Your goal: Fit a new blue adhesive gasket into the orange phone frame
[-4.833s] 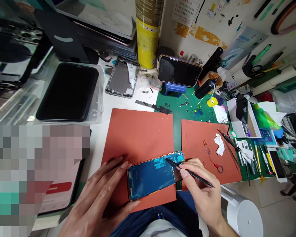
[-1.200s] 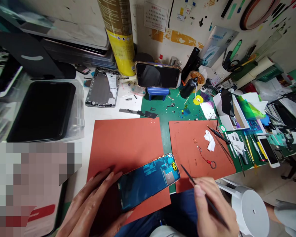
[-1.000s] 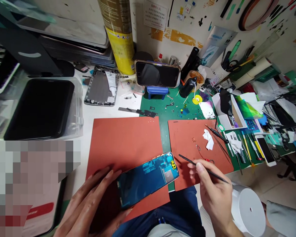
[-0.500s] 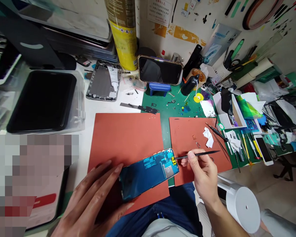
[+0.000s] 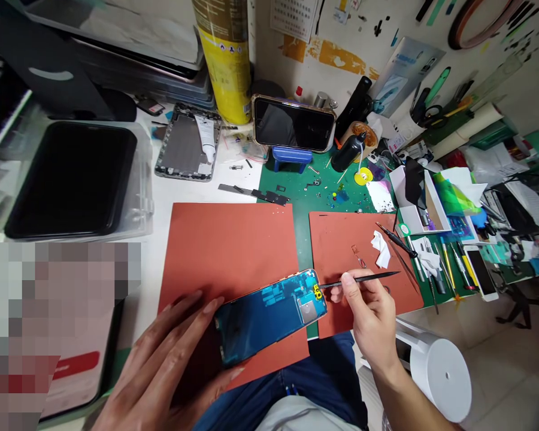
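Pinching a thin black tool [image 5: 381,276] between thumb and fingers, the right hand [image 5: 371,311] points it leftward at the small yellow part [image 5: 317,291] on the right end of a blue-faced phone body [image 5: 260,326]. From where I stand, I can't tell whether the tip touches that part or stops just beside it. The phone body lies slantwise, its right end farther away, on the left red mat [image 5: 233,239], and that end juts past the mat's right edge over the green mat [image 5: 303,239].

The left hand [image 5: 170,365] is spread open at the left end of the phone body, index fingertip by the far corner and thumb by the near edge; how firmly it presses, I can't see.

On the right red mat [image 5: 335,251], beyond the right hand, lie a crumpled white tissue [image 5: 381,250] and a black-handled pen tool [image 5: 399,242]. Farther off, a dark-screened phone [image 5: 294,123] leans on a blue stand [image 5: 291,157], right of a yellow can [image 5: 228,78]. To the far left, a white tube [image 5: 205,137] rests on a grey shell [image 5: 179,146].
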The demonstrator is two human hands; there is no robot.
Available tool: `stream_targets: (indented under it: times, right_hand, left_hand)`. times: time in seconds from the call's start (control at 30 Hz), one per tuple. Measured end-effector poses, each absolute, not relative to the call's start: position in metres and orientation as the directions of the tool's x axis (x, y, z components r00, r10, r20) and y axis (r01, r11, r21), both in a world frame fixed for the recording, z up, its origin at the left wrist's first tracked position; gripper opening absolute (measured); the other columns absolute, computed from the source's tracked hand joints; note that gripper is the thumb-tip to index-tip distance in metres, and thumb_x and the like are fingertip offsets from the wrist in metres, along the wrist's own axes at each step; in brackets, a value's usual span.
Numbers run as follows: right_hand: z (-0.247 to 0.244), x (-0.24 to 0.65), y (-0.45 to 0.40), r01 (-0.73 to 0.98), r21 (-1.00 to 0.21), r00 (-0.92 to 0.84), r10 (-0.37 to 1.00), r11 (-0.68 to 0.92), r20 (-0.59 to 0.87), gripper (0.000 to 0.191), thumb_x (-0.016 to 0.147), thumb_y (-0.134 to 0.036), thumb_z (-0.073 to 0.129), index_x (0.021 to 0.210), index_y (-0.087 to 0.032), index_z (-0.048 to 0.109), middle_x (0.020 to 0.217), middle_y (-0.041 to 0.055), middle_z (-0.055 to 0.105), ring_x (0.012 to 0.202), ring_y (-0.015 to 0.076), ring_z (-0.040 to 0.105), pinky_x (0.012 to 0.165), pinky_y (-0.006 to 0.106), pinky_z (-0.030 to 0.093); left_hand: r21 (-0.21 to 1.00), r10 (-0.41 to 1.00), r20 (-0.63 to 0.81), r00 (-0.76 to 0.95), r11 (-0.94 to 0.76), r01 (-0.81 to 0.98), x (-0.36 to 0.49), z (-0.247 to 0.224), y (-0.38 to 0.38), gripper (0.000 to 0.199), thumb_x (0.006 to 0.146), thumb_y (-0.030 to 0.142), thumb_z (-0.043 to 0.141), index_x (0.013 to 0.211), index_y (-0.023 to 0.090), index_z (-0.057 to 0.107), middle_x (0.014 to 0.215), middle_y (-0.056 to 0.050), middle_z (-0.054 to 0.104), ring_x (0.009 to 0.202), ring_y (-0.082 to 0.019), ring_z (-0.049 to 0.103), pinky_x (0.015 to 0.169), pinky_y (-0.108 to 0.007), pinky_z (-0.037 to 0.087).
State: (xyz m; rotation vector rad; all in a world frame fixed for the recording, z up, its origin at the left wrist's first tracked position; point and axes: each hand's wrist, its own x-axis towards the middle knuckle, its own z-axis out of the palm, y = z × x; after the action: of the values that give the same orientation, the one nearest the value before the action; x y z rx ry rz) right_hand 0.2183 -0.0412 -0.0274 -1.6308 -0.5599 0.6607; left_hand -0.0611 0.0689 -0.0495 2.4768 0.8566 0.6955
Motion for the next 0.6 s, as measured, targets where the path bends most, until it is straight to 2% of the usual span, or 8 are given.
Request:
stream_targets:
  times: [0.17,0.37,0.6]
  right_hand:
    - [-0.0266,0.2173,-0.0402,0.025,-0.989,0.73,0.678,-0.148,-0.083,0.021,0.102,-0.042,0.077,0.096,-0.022,0.074,0.076,0.0009,0.077,0.069,0.0173,0.077,0.068,0.029,0.066]
    - [-0.0271,0.2175,-0.0386,0.042,-0.986,0.728,0.68,-0.164,-0.082,0.019,0.103,-0.04,0.075,0.097,-0.022,0.074,0.078,0.001,0.078,0.071,0.0163,0.077,0.069,0.027,0.066]
    - [-0.0255,0.2176,-0.0398,0.031,-0.985,0.728,0.679,-0.172,-0.095,0.02,0.103,-0.041,0.075,0.096,-0.023,0.074,0.077,0.0007,0.077,0.07,0.0156,0.076,0.07,0.027,0.065]
  left_hand:
    - [0.534,0.658,0.314,0.684,-0.718,0.446,-0.0606,-0.0498,0.0692,0.068,0.105,0.042,0.067,0.165,0.02,0.047,0.163,-0.003,0.06,0.153,-0.022,0.052,0.135,-0.03,0.031]
    - [0.534,0.663,0.324,0.675,-0.717,0.448,-0.0609,-0.0515,0.069,0.069,0.105,0.044,0.065,0.167,0.021,0.045,0.165,-0.002,0.058,0.154,-0.02,0.051,0.134,-0.028,0.031]
    - [0.539,0.688,0.306,0.658,-0.695,0.476,-0.0612,-0.0519,0.0682,0.068,0.105,0.046,0.064,0.166,0.024,0.047,0.165,-0.001,0.058,0.154,-0.02,0.052,0.134,-0.031,0.031]
